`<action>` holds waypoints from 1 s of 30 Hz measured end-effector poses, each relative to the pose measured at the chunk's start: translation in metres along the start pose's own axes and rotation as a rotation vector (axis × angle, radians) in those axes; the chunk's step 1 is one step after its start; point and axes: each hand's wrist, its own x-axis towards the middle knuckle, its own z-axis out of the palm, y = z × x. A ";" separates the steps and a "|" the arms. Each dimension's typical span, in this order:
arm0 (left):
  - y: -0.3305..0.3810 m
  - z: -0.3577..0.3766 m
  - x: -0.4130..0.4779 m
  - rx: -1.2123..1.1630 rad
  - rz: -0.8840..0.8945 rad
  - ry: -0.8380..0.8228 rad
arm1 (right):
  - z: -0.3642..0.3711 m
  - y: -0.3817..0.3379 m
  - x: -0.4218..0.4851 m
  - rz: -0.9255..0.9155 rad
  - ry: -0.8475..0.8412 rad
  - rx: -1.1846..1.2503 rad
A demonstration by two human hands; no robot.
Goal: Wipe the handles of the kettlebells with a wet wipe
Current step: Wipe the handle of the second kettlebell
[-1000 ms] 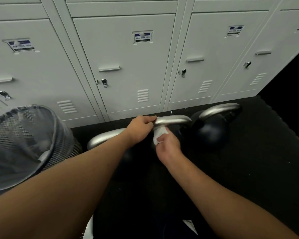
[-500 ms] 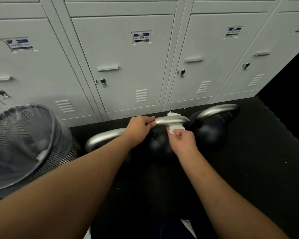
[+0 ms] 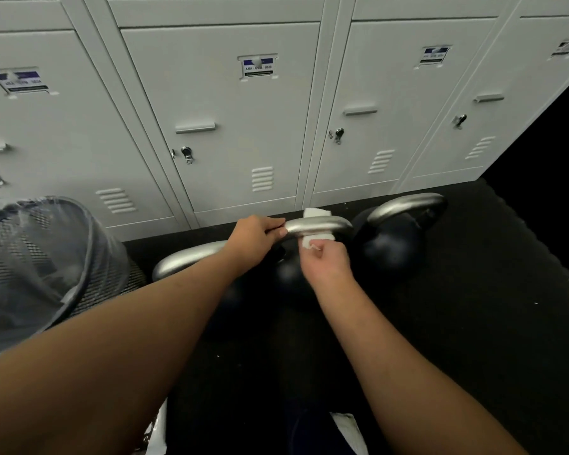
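Pale grey lockers (image 3: 243, 126) fill the background of the head view, each door carrying a small label, a pull bar, a lock and a vent, and they meet a black rubber floor (image 3: 473, 307) speckled with a few light flecks. On the left, close to the lockers, stands a dark mesh bin (image 3: 46, 257) lined with a clear plastic bag. Three dark kettlebells sit in a row on the floor in front of the lockers, each with a silver handle: the left kettlebell (image 3: 191, 261) is partly hidden behind the left forearm, the middle kettlebell (image 3: 289, 277) sits under both hands, and the right kettlebell (image 3: 391, 247) stands just beside it, untouched. The left hand (image 3: 255, 236) grips the left end of the middle handle (image 3: 316, 224), fingers curled over the top of the bar. The wet wipe (image 3: 321, 238) is draped round the right part of that same handle, a white edge showing above the bar and another below it. The right hand (image 3: 329, 261) sits just under the handle and pinches the wipe's lower end between thumb and fingertips. Both bare forearms reach in from the bottom edge. A white scrap (image 3: 349, 428) lies near the bottom edge; what it is cannot be told.
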 end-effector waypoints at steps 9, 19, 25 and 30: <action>-0.004 0.002 0.004 -0.007 -0.005 0.019 | -0.020 -0.010 0.009 0.028 -0.092 0.038; -0.005 0.002 0.006 -0.025 -0.033 -0.001 | -0.053 0.007 -0.004 0.110 -0.093 0.209; -0.007 0.003 0.005 -0.011 -0.020 0.002 | -0.025 -0.008 0.003 0.049 -0.064 0.101; -0.002 0.002 0.002 -0.057 -0.017 0.006 | 0.006 -0.016 -0.016 0.382 -0.028 1.076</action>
